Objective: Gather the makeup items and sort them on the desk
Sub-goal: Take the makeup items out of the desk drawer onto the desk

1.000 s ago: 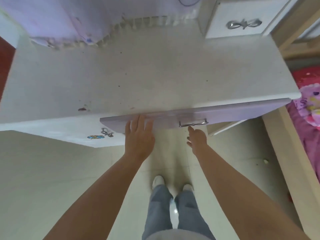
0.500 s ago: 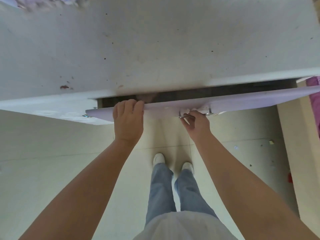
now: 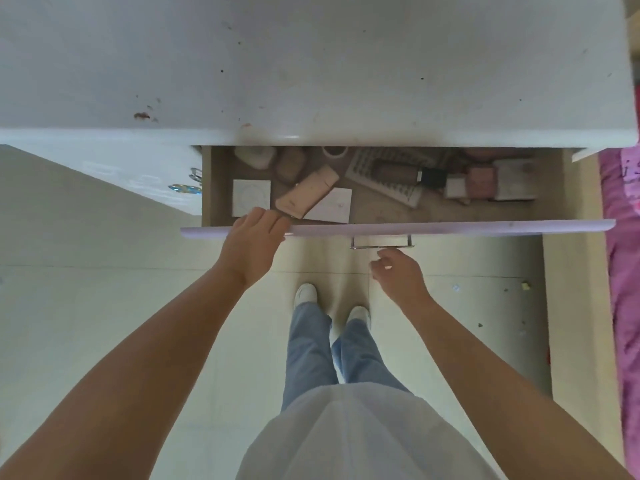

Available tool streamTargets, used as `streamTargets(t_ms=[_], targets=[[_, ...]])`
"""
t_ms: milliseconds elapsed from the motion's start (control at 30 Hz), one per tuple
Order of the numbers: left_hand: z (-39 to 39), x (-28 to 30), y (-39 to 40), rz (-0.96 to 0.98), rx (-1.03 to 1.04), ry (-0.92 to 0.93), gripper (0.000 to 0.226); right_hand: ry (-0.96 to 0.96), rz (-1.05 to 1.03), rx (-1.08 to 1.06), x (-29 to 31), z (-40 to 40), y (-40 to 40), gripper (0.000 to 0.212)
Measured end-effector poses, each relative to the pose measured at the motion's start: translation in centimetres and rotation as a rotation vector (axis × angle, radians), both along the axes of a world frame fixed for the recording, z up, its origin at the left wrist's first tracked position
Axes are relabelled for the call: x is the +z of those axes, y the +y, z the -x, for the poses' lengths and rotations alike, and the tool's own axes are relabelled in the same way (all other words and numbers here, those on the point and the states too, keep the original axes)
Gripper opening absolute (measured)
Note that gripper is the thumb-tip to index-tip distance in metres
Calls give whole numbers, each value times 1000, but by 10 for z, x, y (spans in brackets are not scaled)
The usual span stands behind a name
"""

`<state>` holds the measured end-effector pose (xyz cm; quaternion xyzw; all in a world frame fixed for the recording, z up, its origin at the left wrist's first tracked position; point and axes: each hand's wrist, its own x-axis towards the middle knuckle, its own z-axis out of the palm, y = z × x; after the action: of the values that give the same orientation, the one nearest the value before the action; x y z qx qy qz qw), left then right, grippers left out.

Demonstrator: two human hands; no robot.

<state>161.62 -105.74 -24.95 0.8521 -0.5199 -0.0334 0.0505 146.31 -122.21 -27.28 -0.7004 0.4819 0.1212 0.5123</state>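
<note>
Makeup items point(image 3: 307, 196) lie in the open lilac-fronted drawer point(image 3: 450, 226) at frame centre; left hand point(image 3: 250, 244) grips its front, right hand point(image 3: 398, 271) hangs loosely curled, empty.

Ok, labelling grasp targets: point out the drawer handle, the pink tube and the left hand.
drawer handle point(image 3: 381, 244), head view, middle of metal bar
pink tube point(image 3: 307, 192), head view, mid-body
left hand point(image 3: 251, 245), head view, back of hand

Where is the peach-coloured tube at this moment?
In the head view, the peach-coloured tube lies slanted in the left half of the open drawer, between two white square cards, just beyond the left hand.
</note>
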Motion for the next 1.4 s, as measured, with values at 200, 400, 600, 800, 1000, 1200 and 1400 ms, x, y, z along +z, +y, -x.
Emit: streamTargets(t_ms=[200,400,600,800,1000,1200,1400], targets=[[2,1,-3,-49,-22,-38,31,-83,1058,716,19,-14,-26,25],[7,0,-4,-43,-12,-50,30,126,875,1089,13,-32,-46,23],[5,1,0,-32,-12,11,30,36,995,1080,21,-30,-42,26],[9,-4,4,-134,-101,122,36,54,978,1127,17,-23,-34,41],[10,-12,-1,-221,-160,93,40,65,879,1139,-1,-25,-34,39],[7,-14,2,-323,-67,201,30,161,297,1282,1,-69,-25,17],[-26,-22,3,-390,348,608,37,-22,603,1228,-16,-120,10,34]])
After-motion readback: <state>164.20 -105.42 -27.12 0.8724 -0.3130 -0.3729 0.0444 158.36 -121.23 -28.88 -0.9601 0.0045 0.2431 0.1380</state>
